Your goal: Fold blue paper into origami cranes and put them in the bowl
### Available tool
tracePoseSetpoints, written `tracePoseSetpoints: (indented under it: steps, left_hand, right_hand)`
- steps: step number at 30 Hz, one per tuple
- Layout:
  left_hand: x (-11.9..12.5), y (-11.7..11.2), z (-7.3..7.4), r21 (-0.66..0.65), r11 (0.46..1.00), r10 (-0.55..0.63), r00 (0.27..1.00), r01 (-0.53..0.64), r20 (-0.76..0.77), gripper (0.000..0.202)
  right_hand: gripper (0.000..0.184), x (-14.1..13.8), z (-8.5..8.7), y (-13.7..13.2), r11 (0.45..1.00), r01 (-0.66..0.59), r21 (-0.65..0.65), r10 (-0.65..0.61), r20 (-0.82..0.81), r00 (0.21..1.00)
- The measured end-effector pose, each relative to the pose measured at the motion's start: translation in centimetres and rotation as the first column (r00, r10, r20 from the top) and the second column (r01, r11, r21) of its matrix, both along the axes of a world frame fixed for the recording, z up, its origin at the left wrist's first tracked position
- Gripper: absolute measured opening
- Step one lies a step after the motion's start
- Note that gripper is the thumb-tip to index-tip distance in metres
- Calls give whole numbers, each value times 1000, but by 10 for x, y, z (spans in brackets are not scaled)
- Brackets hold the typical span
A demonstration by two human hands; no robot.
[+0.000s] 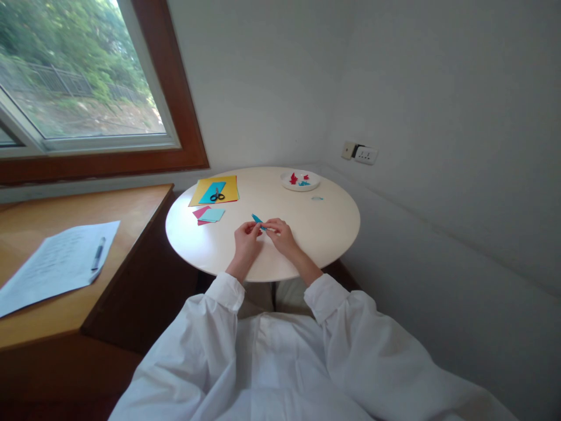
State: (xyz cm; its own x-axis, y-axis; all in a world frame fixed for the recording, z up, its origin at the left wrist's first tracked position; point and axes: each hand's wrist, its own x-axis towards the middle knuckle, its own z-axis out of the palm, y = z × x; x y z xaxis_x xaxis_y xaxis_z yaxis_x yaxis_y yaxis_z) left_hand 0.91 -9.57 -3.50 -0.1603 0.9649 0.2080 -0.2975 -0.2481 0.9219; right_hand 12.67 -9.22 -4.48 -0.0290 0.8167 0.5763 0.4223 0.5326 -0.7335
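Over the near middle of the round white table point(324, 234), my left hand point(246, 238) and my right hand point(280, 235) meet, fingers pinched together on a small folded blue paper piece point(257, 220). Its pointed tip sticks up and to the left between the fingertips. Both wrists rest near the table's front edge, in white sleeves. Left of the hands lie a light blue square point(213, 215) on a pink sheet point(200, 213).
Black scissors point(217, 196) lie on a blue sheet atop yellow paper point(201, 193) at the table's far left. A white plate point(300, 180) with red and blue paper bits stands far right. A wooden ledge point(131, 210) at left carries printed sheets point(52, 263) and a pen point(98, 254).
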Motion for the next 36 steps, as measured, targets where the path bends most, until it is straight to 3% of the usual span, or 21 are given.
tracePoseSetpoints:
  steps: [5, 11, 19, 36]
  left_hand:
    - [-2, 3, -2, -40, 999, 2, 999, 0, 37, 30]
    - [-1, 4, -3, -30, 999, 20, 1000, -20, 17, 30]
    - [3, 2, -3, 42, 999, 12, 998, -10, -67, 25]
    - [2, -1, -2, 71, 995, -59, 992, 67, -114, 14]
  right_hand:
    - [29, -6, 6, -10, 997, -10, 78, 3, 84, 996]
    - [17, -8, 15, -20, 994, -17, 111, 9, 78, 997]
    - [17, -7, 11, -12, 995, 100, 6, -99, -93, 991]
    - [11, -4, 6, -3, 997, 34, -63, -48, -224, 973]
